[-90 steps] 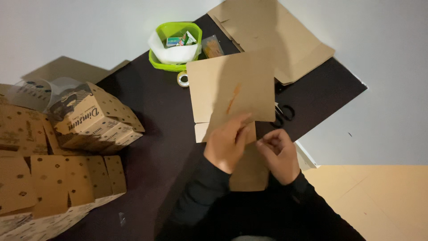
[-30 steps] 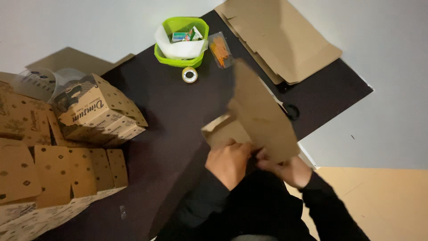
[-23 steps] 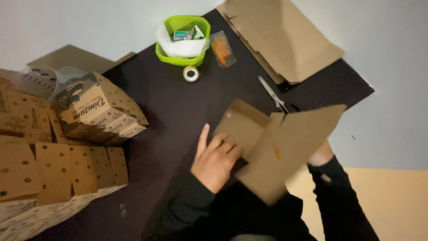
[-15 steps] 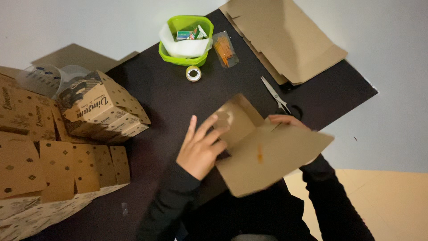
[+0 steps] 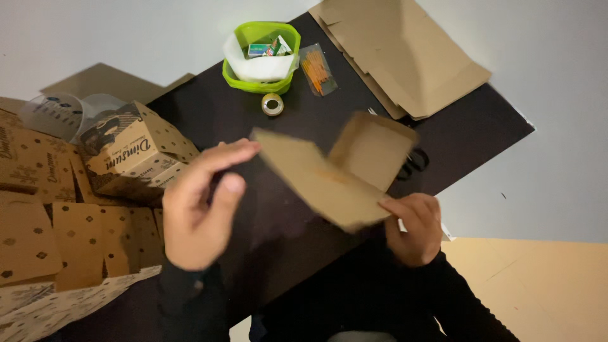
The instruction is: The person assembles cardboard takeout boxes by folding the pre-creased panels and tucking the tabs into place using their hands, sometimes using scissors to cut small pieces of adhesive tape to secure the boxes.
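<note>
My right hand (image 5: 415, 225) grips the lower right corner of a brown cardboard box blank (image 5: 335, 171), which is partly folded and lifted above the dark table (image 5: 209, 114). My left hand (image 5: 199, 202) hovers open and blurred at the left, with its fingertips near the blank's left corner; I cannot tell if they touch it. Black-handled scissors (image 5: 411, 161) lie just behind the blank, partly hidden.
A green bowl (image 5: 259, 47) with small packets stands at the back, a tape roll (image 5: 272, 103) and an orange packet (image 5: 315, 66) beside it. Flat cardboard sheets (image 5: 405, 50) lie at the back right. Printed folded boxes (image 5: 130, 155) and flat printed blanks (image 5: 38, 234) fill the left.
The blank has swung from standing upright to lying tilted and turned leftward. My left hand has come off the blank and moved out to the left. My right hand keeps its grip.
</note>
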